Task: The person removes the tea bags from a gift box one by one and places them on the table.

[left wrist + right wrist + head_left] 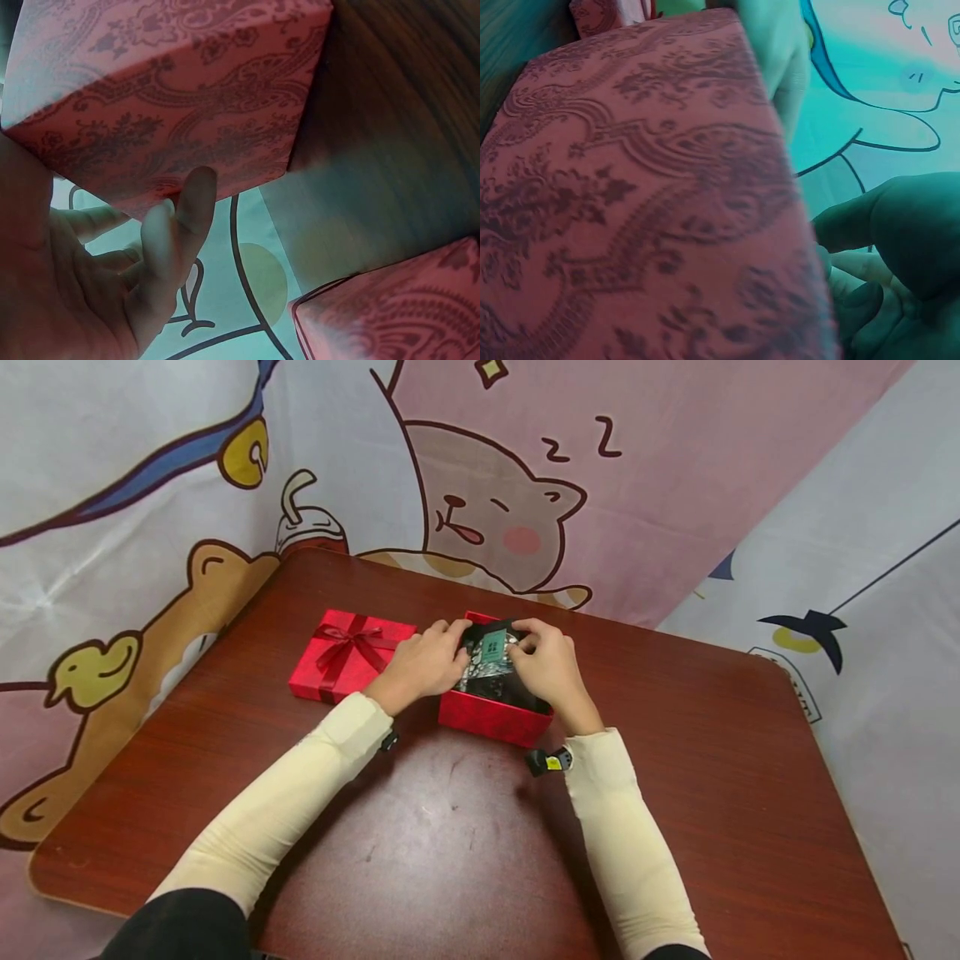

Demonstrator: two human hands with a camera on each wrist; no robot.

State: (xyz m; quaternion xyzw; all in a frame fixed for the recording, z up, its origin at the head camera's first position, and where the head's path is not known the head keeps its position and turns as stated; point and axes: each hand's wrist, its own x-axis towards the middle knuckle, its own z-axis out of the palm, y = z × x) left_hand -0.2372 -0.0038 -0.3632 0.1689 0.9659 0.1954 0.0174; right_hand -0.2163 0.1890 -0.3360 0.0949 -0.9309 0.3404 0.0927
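Note:
An open red gift box stands on the table with dark contents inside. At its mouth is a packet with a teal label and a dark-and-white pattern, tilted up between both hands. My left hand holds the packet's left side, thumb and fingertips near the box's left rim. The right hand pinches its right upper edge between thumb and forefinger. In the left wrist view, the other left fingers hang beside the box's patterned wall. The box wall fills much of the right wrist view, hiding the packet.
A red box lid with a dark red ribbon bow lies left of the box, close to the left hand. The brown wooden table runs back to a cartoon-printed cloth.

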